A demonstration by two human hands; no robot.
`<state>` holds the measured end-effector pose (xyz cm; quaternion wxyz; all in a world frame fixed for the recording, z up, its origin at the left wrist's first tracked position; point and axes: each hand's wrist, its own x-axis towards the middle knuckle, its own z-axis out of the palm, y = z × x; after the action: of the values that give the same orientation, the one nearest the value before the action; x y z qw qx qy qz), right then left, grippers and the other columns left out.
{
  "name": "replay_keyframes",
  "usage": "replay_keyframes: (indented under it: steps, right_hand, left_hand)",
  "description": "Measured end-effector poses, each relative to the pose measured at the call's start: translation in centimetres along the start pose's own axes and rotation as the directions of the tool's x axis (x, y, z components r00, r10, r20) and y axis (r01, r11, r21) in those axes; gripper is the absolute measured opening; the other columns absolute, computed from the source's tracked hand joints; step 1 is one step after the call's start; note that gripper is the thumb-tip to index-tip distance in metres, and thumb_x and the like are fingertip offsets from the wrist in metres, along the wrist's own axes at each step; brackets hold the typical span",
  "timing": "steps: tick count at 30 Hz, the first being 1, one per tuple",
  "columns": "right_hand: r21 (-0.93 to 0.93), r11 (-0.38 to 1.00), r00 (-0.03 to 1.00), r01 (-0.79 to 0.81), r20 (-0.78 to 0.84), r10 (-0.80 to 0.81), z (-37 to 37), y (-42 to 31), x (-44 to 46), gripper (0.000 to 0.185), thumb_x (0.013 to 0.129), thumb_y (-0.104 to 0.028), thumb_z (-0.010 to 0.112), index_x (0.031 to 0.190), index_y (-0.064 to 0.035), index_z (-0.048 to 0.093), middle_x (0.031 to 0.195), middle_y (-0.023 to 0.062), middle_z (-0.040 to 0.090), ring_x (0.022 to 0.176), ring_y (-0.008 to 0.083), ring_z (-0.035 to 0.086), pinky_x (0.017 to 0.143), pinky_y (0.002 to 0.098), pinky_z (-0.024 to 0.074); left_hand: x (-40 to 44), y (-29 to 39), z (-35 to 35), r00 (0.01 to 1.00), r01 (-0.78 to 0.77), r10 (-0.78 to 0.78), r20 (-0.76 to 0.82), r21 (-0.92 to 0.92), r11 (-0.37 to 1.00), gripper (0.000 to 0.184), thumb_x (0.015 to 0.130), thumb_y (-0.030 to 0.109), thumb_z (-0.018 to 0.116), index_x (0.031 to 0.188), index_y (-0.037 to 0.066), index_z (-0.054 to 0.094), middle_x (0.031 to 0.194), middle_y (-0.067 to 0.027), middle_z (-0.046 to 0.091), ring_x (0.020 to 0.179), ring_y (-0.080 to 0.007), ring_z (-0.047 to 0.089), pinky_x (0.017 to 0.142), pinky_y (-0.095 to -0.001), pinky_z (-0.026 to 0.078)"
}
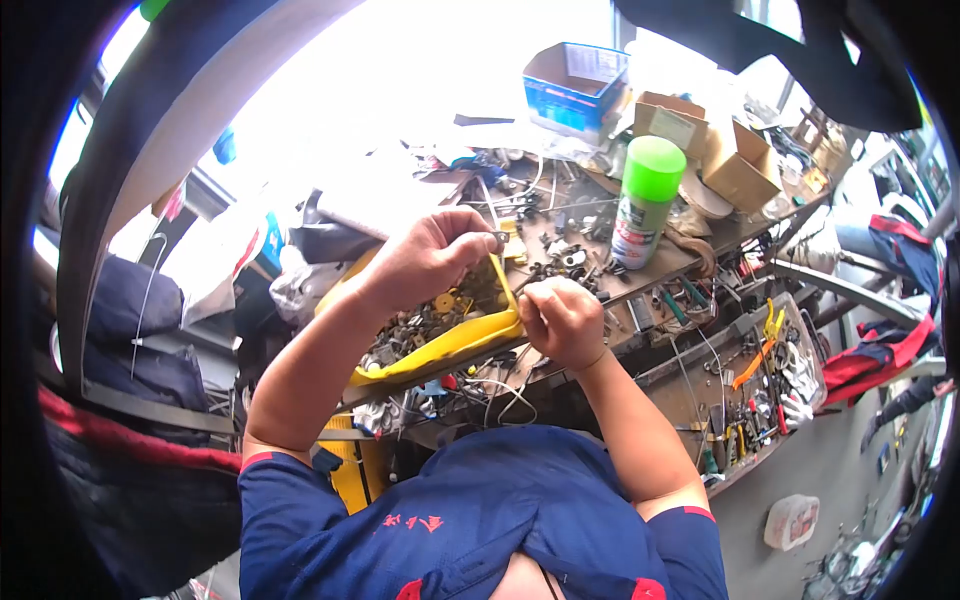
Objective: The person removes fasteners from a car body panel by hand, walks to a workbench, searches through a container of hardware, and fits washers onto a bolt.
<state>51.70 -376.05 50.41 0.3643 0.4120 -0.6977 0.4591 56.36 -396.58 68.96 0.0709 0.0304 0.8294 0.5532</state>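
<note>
Though tiny, dark part [501,239] apparently in pinch of left hand [432,257].

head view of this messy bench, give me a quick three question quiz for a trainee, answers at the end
1. What colour is the cap on the spray can?
2. True or false: the right hand is gripping the spray can.
3. Which container is nearest the left hand: a) the blue box, b) the yellow tray, c) the white tub?

Key: 1. Green. 2. False; it is apart from the can. 3. b.
</note>
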Motion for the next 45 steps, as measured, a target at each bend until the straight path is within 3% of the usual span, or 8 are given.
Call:
replay_keyframes:
  steps: [5, 16, 23, 28, 34, 36, 39, 45]
  right_hand:
    - [-0.001, 0.999, 0.999, -0.034, 0.029, 0.034, 0.3, 0.0, -0.1, 0.018, 0.089, -0.007, 0.079, 0.106, -0.0063, 0.074, 0.098, 0.0128, 0.073, 0.082, 0.0339, 0.075, 0.072, 0.0423, 0.0638]
    - [-0.019, 0.998, 0.995, -0.065, 0.078, 0.067, 0.4, -0.8, 0.4, 0.024, 0.086, 0.002, 0.076, 0.109, -0.0044, 0.079, 0.107, 0.0171, 0.077, 0.099, 0.0363, 0.077, 0.086, 0.0425, 0.0641]
    - [-0.045, 0.993, 0.988, -0.108, 0.103, 0.112, 0.4, -1.1, 0.4, 0.022, 0.087, 0.002, 0.075, 0.109, -0.0029, 0.079, 0.114, 0.0176, 0.077, 0.109, 0.0371, 0.074, 0.096, 0.0444, 0.0613]
    - [0.010, 0.992, 0.988, -0.126, 0.093, 0.124, -0.1, -1.6, 0.4, 0.022, 0.089, 0.003, 0.076, 0.109, -0.0037, 0.080, 0.112, 0.0166, 0.077, 0.105, 0.0366, 0.074, 0.093, 0.0434, 0.0605]
    - [0.284, 0.930, 0.965, -0.233, -0.052, 0.258, -2.2, -9.8, 2.3, 0.021, 0.095, 0.005, 0.078, 0.114, -0.0025, 0.076, 0.112, 0.0109, 0.071, 0.077, 0.0127, 0.068, 0.071, 0.0292, 0.0586]
    - [0.337, 0.879, 0.938, -0.339, 0.054, 0.341, -3.0, -14.0, 3.0, 0.021, 0.094, 0.004, 0.079, 0.114, -0.0014, 0.076, 0.107, 0.0118, 0.073, 0.080, 0.0171, 0.071, 0.073, 0.0307, 0.0595]
    - [0.242, 0.945, 0.972, -0.221, -0.021, 0.233, -2.1, -15.7, 2.6, 0.020, 0.094, 0.004, 0.080, 0.113, -0.0008, 0.075, 0.099, 0.0151, 0.074, 0.087, 0.0285, 0.076, 0.078, 0.0376, 0.0610]
    - [0.095, 0.963, 0.965, -0.253, -0.040, 0.257, -2.2, -17.9, 0.2, 0.024, 0.093, 0.008, 0.077, 0.115, -0.0024, 0.076, 0.105, 0.0144, 0.074, 0.093, 0.0315, 0.074, 0.081, 0.0397, 0.0608]
  left_hand:
    - [-4.6, -0.8, 0.3, 0.996, 0.063, -0.067, -0.053, -0.088, 0.994, 0.017, 0.109, 0.018, 0.068, 0.099, 0.005, 0.072, 0.079, 0.0077, 0.059, 0.072, -0.0005, 0.052, 0.063, -0.0222, 0.042]
    - [-8.1, -3.1, 1.1, 0.958, -0.234, 0.225, -0.176, -0.030, 0.972, 0.005, 0.105, 0.005, 0.070, 0.104, 0.002, 0.073, 0.086, 0.0051, 0.064, 0.081, -0.0030, 0.057, 0.072, -0.0248, 0.050]
    - [-8.4, -4.2, 0.8, 0.724, -0.558, 0.675, -0.144, 0.452, 0.696, 0.012, 0.096, -0.001, 0.077, 0.107, 0.005, 0.078, 0.088, -0.0053, 0.067, 0.075, -0.0156, 0.066, 0.066, -0.0301, 0.054]
    - [-8.6, -6.0, 0.7, 0.587, -0.656, 0.806, -0.073, 0.541, 0.527, 0.020, 0.093, -0.001, 0.079, 0.110, 0.009, 0.079, 0.091, -0.0069, 0.069, 0.078, -0.0243, 0.073, 0.066, -0.0357, 0.059]
    - [-9.1, -6.9, 0.1, 0.578, -0.681, 0.816, -0.018, 0.540, 0.495, 0.020, 0.090, 0.006, 0.084, 0.109, 0.011, 0.079, 0.093, -0.0065, 0.071, 0.077, -0.0266, 0.074, 0.067, -0.0377, 0.061]
    - [-9.0, -6.6, 0.2, 0.605, -0.696, 0.796, 0.015, 0.497, 0.519, 0.020, 0.090, 0.007, 0.085, 0.109, 0.011, 0.079, 0.093, -0.0064, 0.071, 0.077, -0.0269, 0.074, 0.067, -0.0378, 0.061]
    - [-8.9, -6.4, 0.2, 0.632, -0.734, 0.769, 0.095, 0.391, 0.555, 0.017, 0.090, 0.003, 0.083, 0.105, 0.009, 0.078, 0.090, -0.0080, 0.070, 0.076, -0.0261, 0.073, 0.066, -0.0375, 0.059]
    - [-8.6, -5.8, -0.3, 0.692, -0.722, 0.646, 0.323, 0.316, 0.615, 0.020, 0.075, 0.008, 0.084, 0.093, 0.008, 0.076, 0.085, -0.0096, 0.069, 0.079, -0.0353, 0.070, 0.071, -0.0438, 0.056]
